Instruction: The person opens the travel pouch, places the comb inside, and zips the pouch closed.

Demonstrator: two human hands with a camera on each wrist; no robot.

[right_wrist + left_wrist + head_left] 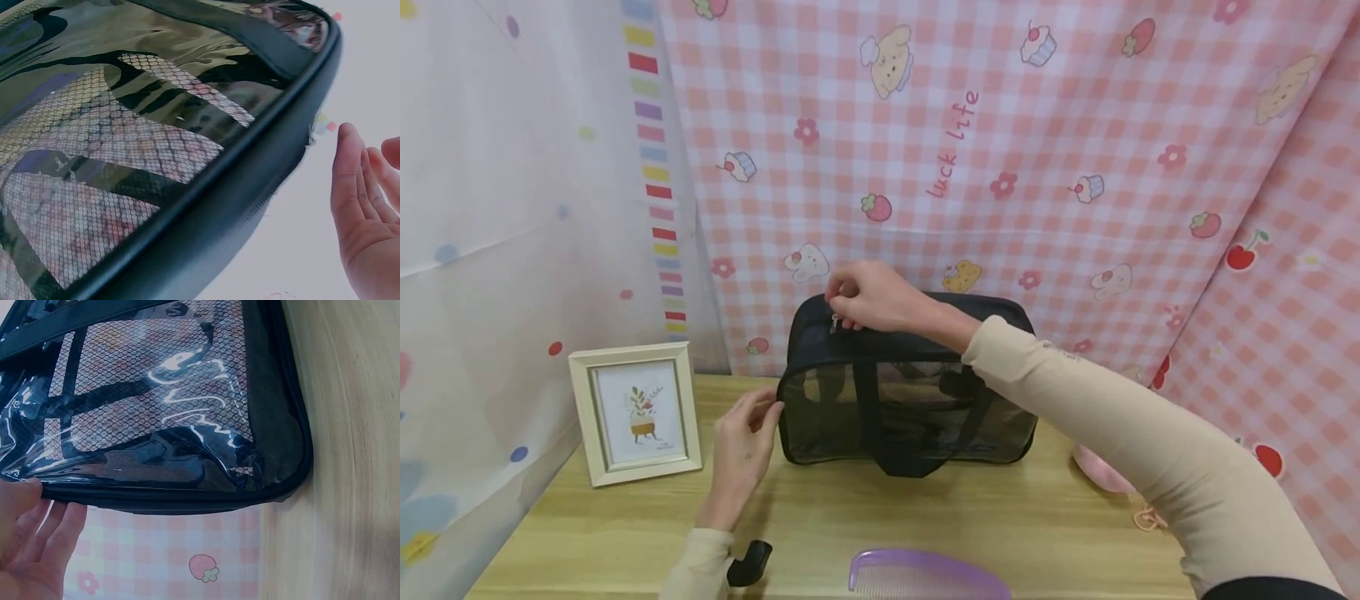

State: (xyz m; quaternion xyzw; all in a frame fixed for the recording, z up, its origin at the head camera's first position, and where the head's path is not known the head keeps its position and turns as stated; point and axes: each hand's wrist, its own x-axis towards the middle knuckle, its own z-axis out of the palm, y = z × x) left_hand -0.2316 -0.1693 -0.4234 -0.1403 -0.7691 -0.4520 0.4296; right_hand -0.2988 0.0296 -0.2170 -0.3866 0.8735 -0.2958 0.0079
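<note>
A clear toiletry bag [910,408] with black trim, a mesh panel and a black strap handle stands upright on the wooden table. My left hand [747,437] pinches its left side edge, thumb [22,495] on the front piping and fingers [65,528] behind. Over the bag's top left corner is my right hand [880,298], close by the small metal zipper pull [833,323]. In the right wrist view, the fingers [353,187] are relaxed and stand a little apart from the zippered side, with nothing between them and the thumb.
A cream picture frame [636,414] stands on the left. Near the front edge lie a purple comb [928,573] and a small black object [749,563] beside the left wrist. A pink item [1101,469] is partly hidden under the right sleeve. Patterned curtains [1000,150] hang behind.
</note>
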